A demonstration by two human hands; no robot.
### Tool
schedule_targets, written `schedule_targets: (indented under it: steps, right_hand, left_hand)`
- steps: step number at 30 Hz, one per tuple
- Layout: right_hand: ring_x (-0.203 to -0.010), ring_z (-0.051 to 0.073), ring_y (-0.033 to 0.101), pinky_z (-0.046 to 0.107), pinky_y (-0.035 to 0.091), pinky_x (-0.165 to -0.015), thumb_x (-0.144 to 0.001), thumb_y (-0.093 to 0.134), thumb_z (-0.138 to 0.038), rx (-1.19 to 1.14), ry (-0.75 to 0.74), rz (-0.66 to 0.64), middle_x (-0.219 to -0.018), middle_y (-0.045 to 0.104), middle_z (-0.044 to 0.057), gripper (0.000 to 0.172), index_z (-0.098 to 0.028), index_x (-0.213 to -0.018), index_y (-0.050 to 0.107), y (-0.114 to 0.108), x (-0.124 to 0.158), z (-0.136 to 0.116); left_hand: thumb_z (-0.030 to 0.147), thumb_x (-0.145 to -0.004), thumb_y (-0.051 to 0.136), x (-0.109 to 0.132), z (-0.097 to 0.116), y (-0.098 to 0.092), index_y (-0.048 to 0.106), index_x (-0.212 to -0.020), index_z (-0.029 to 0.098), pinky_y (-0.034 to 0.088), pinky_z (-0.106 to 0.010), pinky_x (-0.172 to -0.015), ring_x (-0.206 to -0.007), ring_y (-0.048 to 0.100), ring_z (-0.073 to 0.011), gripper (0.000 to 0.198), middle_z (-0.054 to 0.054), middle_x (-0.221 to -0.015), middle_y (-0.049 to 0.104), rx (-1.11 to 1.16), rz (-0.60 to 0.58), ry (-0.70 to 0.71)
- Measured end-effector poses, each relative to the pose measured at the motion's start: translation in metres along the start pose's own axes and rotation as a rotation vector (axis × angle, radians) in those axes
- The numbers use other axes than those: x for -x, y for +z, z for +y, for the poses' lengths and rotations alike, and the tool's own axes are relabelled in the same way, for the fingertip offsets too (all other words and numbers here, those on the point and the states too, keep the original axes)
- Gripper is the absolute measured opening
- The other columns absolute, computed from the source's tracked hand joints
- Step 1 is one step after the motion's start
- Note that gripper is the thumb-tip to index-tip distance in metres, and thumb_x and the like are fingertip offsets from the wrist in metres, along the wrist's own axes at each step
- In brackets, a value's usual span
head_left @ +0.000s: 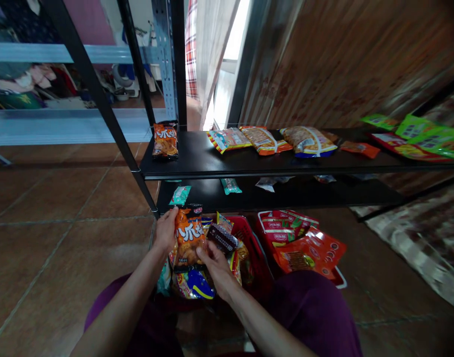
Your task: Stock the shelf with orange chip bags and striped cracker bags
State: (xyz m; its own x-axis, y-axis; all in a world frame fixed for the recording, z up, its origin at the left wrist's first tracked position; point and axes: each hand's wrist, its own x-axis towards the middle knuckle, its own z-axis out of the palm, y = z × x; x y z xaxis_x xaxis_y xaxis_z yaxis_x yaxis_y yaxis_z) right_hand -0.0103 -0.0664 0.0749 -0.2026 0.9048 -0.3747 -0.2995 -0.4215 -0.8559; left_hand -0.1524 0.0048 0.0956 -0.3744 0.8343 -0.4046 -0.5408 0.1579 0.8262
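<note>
An orange and black snack bag (190, 237) is held between both hands, over a red basket (257, 248) full of packets. My left hand (166, 232) grips its left edge near the top. On its lower right side, my right hand (216, 265) pinches it with the thumb in front. Below the bag, a blue and yellow packet (200, 284) lies in the basket. Beside it are a dark brown packet (222, 238) and some yellow-red ones. A matching orange and black bag (165, 141) stands at the left end of the upper shelf (193, 157).
Several snack bags lie along the upper shelf, including a blue-edged bag (307, 141) and green packets (427, 131). Small teal packets (180, 195) rest on the lower shelf (304, 195). A second basket (340, 278) holds red packets. A black post (100, 94) rises at left.
</note>
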Motion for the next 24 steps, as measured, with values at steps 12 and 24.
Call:
schedule_targets:
  steps: [12, 24]
  right_hand:
    - [-0.094, 0.023, 0.064, 0.035, 0.047, -0.088, -0.074, 0.069, -0.044, 0.108, -0.175, -0.071, -0.099, 0.071, 0.003, 0.034, -0.021, -0.1, 0.063, 0.035, -0.025, -0.052]
    - [-0.078, 0.017, 0.061, 0.027, 0.048, -0.069, -0.077, 0.059, -0.044, 0.461, -0.505, -0.047, -0.084, 0.067, 0.001, 0.028, -0.02, -0.092, 0.06, 0.064, -0.123, -0.119]
  left_hand:
    - [0.043, -0.066, 0.069, -0.014, 0.065, 0.027, 0.06, -0.074, 0.018, 0.046, -0.026, -0.058, -0.058, 0.059, -0.0144, 0.027, 0.0, -0.07, 0.065, -0.049, -0.126, 0.116]
    - [0.04, -0.079, 0.062, -0.041, 0.131, 0.049, 0.055, -0.115, 0.016, 0.05, -0.024, -0.068, -0.085, 0.065, -0.0163, 0.044, -0.007, -0.101, 0.067, -0.354, -0.039, 0.324]
